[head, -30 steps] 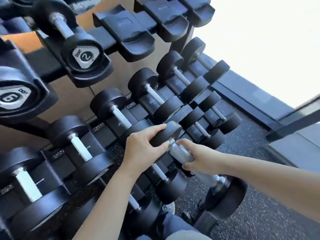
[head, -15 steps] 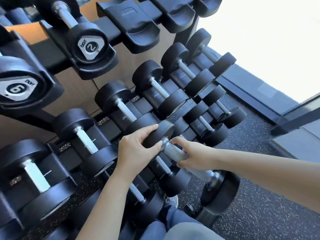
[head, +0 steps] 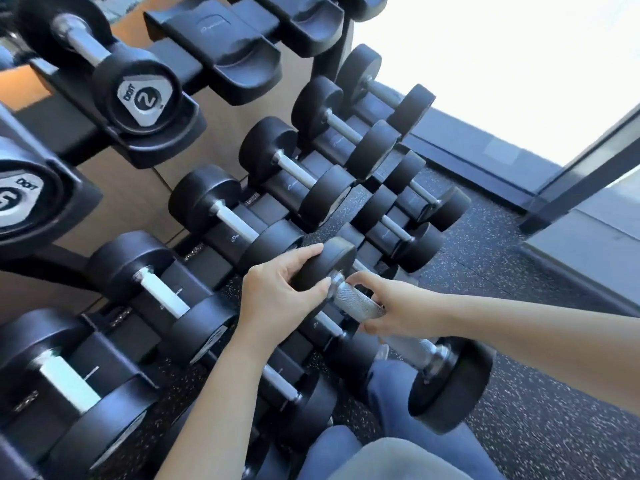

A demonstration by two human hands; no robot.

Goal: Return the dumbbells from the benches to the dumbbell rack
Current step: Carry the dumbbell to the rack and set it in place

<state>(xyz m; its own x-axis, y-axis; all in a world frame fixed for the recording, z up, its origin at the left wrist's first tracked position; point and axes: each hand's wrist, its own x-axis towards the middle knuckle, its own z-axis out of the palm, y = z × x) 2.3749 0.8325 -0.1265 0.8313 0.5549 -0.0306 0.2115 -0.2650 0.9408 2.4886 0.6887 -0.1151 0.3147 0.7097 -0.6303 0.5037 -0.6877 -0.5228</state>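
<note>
I hold a black dumbbell (head: 446,386) with a knurled steel handle, tilted, over the lower tier of the dumbbell rack (head: 214,261). My left hand (head: 277,296) clasps its far head, which sits just in front of the middle tier's dumbbells. Around the handle near that head, my right hand (head: 391,306) is wrapped. The near head hangs low at the right, above my knee. Several black dumbbells rest in the rack's cradles on three tiers.
Two empty cradles (head: 239,60) stand on the top tier beside a dumbbell marked 2 (head: 138,98). Speckled rubber floor (head: 536,410) lies to the right. A bright window and a dark frame post (head: 585,171) border the far right.
The view has shifted slightly, and the rack now sits a little higher and nearer. Both hands keep their hold on the dumbbell, and its far head stays close to the rack.
</note>
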